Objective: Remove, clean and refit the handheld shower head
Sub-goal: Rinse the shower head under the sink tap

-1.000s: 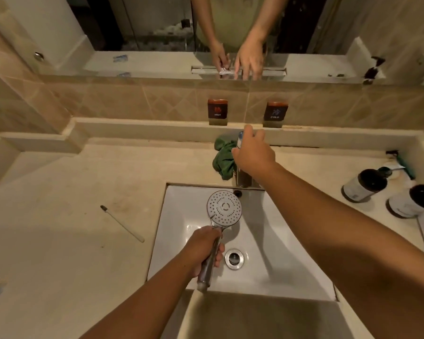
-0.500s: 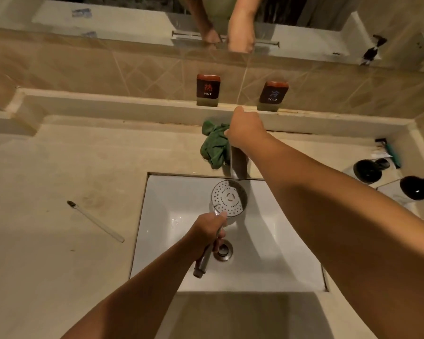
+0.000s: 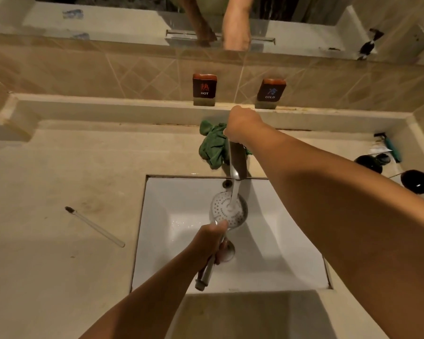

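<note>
Rinsing now: shower head off its hose, face-up over the sink under the tap stream, left grip wrapped round its handle, right grip curled atop the tap; refit left.

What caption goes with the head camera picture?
Left hand holds shower head under the running faucet; right hand grips its top.

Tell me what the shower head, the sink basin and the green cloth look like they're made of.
The shower head looks chrome-finished, with bright reflections on its handle; metal or plated plastic, can't tell. The sink basin is glossy white with a smooth sheen, likely glazed ceramic. The green cloth is soft matte fabric in crumpled folds, possibly microfibre.
</note>
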`<state>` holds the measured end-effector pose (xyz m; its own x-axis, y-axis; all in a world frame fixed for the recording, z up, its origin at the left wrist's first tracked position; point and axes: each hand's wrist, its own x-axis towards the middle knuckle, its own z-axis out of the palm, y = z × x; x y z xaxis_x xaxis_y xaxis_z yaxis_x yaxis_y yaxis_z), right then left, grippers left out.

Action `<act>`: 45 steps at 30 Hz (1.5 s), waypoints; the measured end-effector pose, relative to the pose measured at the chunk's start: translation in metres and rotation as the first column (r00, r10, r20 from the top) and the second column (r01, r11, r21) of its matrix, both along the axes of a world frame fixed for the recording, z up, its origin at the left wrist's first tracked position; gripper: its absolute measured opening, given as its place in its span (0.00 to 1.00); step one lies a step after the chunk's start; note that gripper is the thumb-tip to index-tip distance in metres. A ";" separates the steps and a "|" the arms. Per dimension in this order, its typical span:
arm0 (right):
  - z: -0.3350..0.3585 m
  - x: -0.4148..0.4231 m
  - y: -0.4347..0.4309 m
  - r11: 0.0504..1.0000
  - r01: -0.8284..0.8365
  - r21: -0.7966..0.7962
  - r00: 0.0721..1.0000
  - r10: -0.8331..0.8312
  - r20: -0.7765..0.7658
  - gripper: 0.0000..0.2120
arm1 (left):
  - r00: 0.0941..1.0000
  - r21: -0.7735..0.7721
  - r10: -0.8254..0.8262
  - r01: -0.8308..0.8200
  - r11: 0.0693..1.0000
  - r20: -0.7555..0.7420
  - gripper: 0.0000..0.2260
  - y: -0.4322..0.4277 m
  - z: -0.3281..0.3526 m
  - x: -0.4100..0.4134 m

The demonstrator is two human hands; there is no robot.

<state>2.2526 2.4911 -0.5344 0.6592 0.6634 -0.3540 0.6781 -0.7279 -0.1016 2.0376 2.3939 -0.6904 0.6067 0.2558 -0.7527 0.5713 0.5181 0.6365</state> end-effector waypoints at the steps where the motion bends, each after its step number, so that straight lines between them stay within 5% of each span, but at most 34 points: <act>1: 0.000 -0.001 0.000 1.000 0.004 0.002 1.000 -0.004 -0.003 0.19 | 1.000 -0.006 -0.002 0.001 1.000 -0.013 0.14 -0.001 -0.001 -0.002; 27: -0.001 0.002 0.003 0.999 0.038 0.011 0.999 -0.037 -0.021 0.19 | 0.968 0.108 -0.207 0.193 0.975 0.140 0.11 0.011 -0.029 0.001; 45: -0.003 0.001 0.004 1.000 0.023 0.016 1.000 -0.023 0.005 0.19 | 0.982 -0.058 -0.124 0.133 0.989 0.142 0.15 0.011 -0.031 -0.002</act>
<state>2.2540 2.4952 -0.5376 0.6764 0.6533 -0.3401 0.6616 -0.7419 -0.1093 2.0352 2.4050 -0.7214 0.7302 0.1205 -0.6725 0.5453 0.4902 0.6800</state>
